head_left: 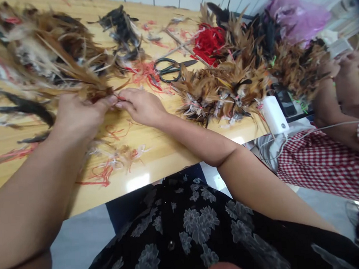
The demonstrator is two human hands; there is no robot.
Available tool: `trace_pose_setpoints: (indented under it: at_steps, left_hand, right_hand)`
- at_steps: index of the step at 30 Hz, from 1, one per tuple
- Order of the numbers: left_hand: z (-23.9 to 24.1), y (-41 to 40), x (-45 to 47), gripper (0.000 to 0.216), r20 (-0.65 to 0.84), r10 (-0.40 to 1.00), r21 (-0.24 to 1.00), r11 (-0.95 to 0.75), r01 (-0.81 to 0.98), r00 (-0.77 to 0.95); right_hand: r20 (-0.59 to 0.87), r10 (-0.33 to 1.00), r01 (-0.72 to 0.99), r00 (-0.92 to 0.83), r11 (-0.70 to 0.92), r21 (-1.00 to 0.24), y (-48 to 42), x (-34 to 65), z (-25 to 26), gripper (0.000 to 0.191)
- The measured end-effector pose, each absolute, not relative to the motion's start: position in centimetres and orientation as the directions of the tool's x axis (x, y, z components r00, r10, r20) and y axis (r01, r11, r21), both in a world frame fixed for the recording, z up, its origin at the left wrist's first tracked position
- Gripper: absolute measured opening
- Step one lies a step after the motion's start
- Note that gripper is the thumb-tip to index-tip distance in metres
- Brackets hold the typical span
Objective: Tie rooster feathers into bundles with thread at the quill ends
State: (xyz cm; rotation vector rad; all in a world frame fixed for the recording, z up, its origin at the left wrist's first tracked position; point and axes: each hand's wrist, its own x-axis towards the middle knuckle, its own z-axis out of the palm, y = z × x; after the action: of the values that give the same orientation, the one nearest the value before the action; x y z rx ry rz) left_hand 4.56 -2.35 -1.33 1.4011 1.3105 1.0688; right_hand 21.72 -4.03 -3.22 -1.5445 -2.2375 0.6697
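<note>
My left hand [79,113] is closed around the gathered end of a bundle of brown feathers [97,88], close above the wooden table. Pressed fingertip to fingertip against it, my right hand [143,106] pinches something thin and reddish at the bundle's end; it looks like a strand of red string, though the fingers mostly cover it. Behind my left hand spreads a large pile of brown and cream feathers [48,49]. Dark feathers [30,106] lie beside my left wrist. Scissors with green handles [171,68] rest beyond my right hand.
Tied brown feather bunches [225,88] line the table [165,147] to the right, beside a red string heap [209,42]. A white power bank [274,113] with a cable sits at the edge. String scraps [109,166] lie in front. Another person's arms [328,94] are at far right.
</note>
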Motion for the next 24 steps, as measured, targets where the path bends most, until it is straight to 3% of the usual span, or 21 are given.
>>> trace_pose_setpoints:
  at_steps: [6, 10, 16, 20, 24]
  left_hand:
    - [-0.7, -2.7, 5.8, 0.032, 0.055, 0.995, 0.962, -0.077, 0.262, 0.088]
    - [2.7, -5.0, 10.4, 0.058, 0.068, 0.967, 0.934, -0.149, 0.324, 0.247]
    - [4.7, -6.2, 11.9, 0.068, 0.106, 0.947, 0.930, -0.202, 0.308, 0.302]
    - [2.0, -4.1, 8.0, 0.055, 0.096, 0.958, 0.937, -0.179, 0.299, 0.271]
    - [-0.8, -2.3, 5.1, 0.031, 0.102, 0.988, 0.915, -0.139, 0.380, 0.117]
  right_hand:
    - [0.032, 0.972, 0.747, -0.233, 0.200, -0.634, -3.7, 21.7, -3.9, 0.033]
    - [0.034, 0.976, 0.751, -0.213, 0.186, -0.634, -3.8, 21.8, -3.5, 0.026]
    - [0.014, 0.963, 0.751, -0.270, 0.220, -0.623, -3.7, 22.3, -3.5, 0.052]
    - [0.097, 0.966, 0.710, -0.238, 0.241, -0.662, -3.6, 22.4, -4.4, 0.040]
    - [0.114, 0.968, 0.720, -0.222, 0.242, -0.651, -2.9, 22.3, -5.5, 0.030]
